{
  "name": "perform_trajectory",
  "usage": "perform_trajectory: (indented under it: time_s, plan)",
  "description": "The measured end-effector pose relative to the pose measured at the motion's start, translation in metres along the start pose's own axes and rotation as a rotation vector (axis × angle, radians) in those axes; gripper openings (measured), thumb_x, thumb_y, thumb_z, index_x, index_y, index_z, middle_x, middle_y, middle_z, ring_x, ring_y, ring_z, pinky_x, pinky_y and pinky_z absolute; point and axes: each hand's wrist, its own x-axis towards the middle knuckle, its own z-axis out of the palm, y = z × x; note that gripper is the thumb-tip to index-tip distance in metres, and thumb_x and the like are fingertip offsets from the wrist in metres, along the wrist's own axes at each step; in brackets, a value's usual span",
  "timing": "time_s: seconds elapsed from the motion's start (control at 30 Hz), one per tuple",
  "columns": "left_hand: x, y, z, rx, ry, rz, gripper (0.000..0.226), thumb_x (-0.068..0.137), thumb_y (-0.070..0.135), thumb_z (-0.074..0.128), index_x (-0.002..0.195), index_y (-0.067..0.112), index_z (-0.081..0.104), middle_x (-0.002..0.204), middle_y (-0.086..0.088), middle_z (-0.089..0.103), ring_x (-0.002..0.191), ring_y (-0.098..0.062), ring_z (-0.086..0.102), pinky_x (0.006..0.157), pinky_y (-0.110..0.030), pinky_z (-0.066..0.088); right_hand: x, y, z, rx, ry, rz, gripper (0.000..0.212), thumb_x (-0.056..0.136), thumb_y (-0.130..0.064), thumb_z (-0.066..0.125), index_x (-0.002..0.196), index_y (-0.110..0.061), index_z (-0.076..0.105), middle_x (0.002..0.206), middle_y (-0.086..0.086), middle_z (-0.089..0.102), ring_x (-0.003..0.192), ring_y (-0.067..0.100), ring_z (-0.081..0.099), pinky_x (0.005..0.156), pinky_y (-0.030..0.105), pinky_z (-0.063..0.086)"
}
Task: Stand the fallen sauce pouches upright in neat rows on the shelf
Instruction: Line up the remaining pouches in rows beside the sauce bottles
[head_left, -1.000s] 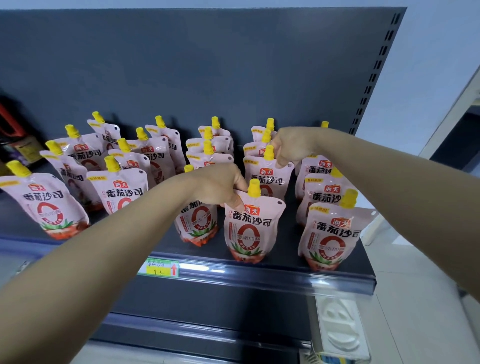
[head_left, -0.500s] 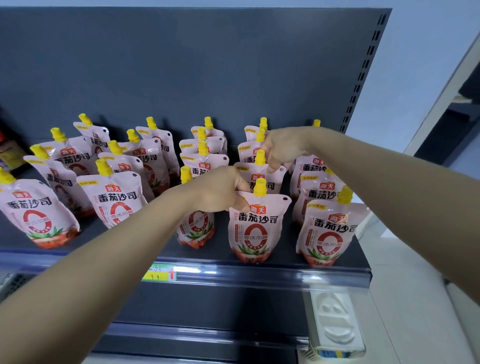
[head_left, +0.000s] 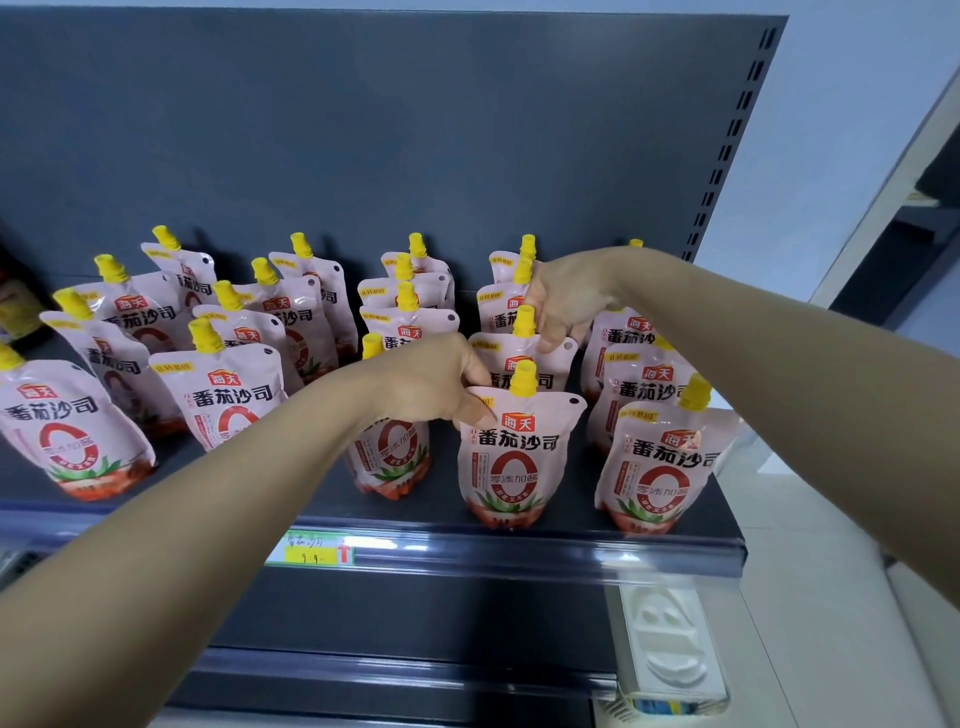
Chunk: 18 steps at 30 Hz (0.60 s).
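Several pink sauce pouches with yellow caps stand upright in rows on the dark shelf (head_left: 519, 540). My left hand (head_left: 436, 384) pinches the top left corner of the front pouch (head_left: 514, 457) in the fourth row from the left. Right behind it, my right hand (head_left: 566, 301) grips the top right edge of the second pouch (head_left: 511, 364) in that row. The front pouch of the row to the left (head_left: 389, 457) is partly hidden by my left wrist.
A front-right pouch (head_left: 660, 467) stands close to the shelf's right end. Left rows lean slightly, front-left pouch (head_left: 67, 436) included. A yellow-green price tag (head_left: 311, 548) sits on the shelf's front rail. A dark back panel (head_left: 415, 130) rises behind. White moulded plastic (head_left: 670, 644) lies below right.
The camera view shifted slightly; both hands stay on the same two pouches, and the front pouch now stands straighter.
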Motion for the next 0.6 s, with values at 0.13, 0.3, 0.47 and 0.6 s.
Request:
perform_trajectory:
  time_s: [0.13, 0.3, 0.47, 0.6]
  plan:
    - [0.000, 0.000, -0.003, -0.014, -0.029, 0.005, 0.021, 0.079, 0.030, 0.070, 0.082, 0.009, 0.074, 0.080, -0.012, 0.071, 0.071, -0.015, 0.060, 0.071, -0.028, 0.048, 0.002, -0.001, -0.001, 0.016, -0.029, 0.007, 0.014, 0.081, -0.016, 0.072, 0.089, -0.006, 0.065, 0.096, 0.014, 0.066, 0.078, 0.020, 0.065, 0.078, 0.032, 0.056]
    - [-0.003, 0.000, -0.018, -0.152, 0.059, 0.031, 0.033, 0.074, 0.053, 0.061, 0.077, 0.023, 0.074, 0.070, 0.009, 0.069, 0.070, -0.005, 0.066, 0.071, -0.022, 0.055, 0.001, 0.000, -0.001, 0.093, -0.050, 0.019, 0.013, 0.081, -0.012, 0.071, 0.092, -0.008, 0.065, 0.097, 0.011, 0.064, 0.077, 0.017, 0.066, 0.064, 0.022, 0.056]
    - [0.003, 0.001, -0.036, -0.133, 0.293, 0.092, 0.010, 0.085, 0.016, 0.063, 0.088, 0.011, 0.071, 0.087, -0.013, 0.072, 0.074, -0.011, 0.064, 0.073, -0.016, 0.051, -0.012, 0.006, -0.022, 0.300, -0.129, 0.008, 0.035, 0.083, -0.008, 0.068, 0.117, -0.014, 0.065, 0.110, 0.002, 0.071, 0.100, 0.012, 0.068, 0.082, 0.023, 0.055]
    - [0.017, 0.002, -0.042, -0.043, 0.380, 0.081, 0.011, 0.084, 0.013, 0.065, 0.094, 0.014, 0.070, 0.087, 0.002, 0.069, 0.076, -0.002, 0.061, 0.066, -0.006, 0.044, -0.016, 0.017, -0.037, 0.344, 0.135, 0.016, 0.029, 0.085, -0.005, 0.063, 0.112, -0.015, 0.068, 0.106, 0.003, 0.072, 0.099, 0.014, 0.069, 0.084, 0.024, 0.055]
